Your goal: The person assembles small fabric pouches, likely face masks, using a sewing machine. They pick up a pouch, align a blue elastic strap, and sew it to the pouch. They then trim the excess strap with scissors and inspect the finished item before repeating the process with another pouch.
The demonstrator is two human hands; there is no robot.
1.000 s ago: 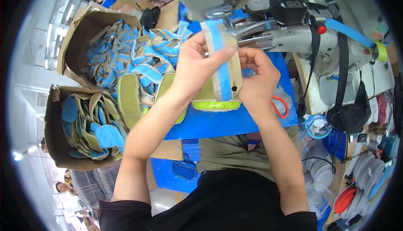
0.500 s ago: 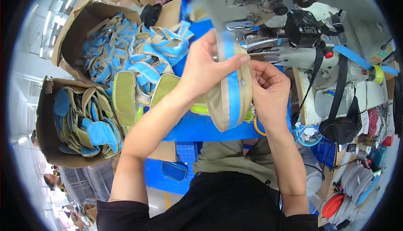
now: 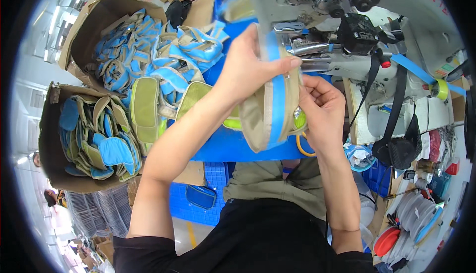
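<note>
A partly sewn fabric pouch [image 3: 275,117], beige with a bright blue stripe along its side, stands on edge between my hands in front of the sewing machine [image 3: 322,50]. My left hand [image 3: 248,72] grips its upper part, thumb stretched across the blue stripe. With curled fingers, my right hand [image 3: 323,107] pinches the pouch's right edge, where a bit of lime green fabric shows. The fingertips of both hands are partly hidden by the cloth. Left of the pouch, green padded panels [image 3: 145,102] lie near my left forearm.
Two cardboard boxes stand at the left: the far box [image 3: 74,40] holds blue-and-beige strips, the near box [image 3: 49,139] green and blue panels. Yellow scissor handles [image 3: 303,145] lie by the blue table's [image 3: 223,146] front edge. A blue tape strip [image 3: 414,65] runs at the right.
My right hand has shifted slightly at the pouch's edge, and more lime green fabric shows beside it. The left hand keeps its grip. The whole view has shifted a little.
</note>
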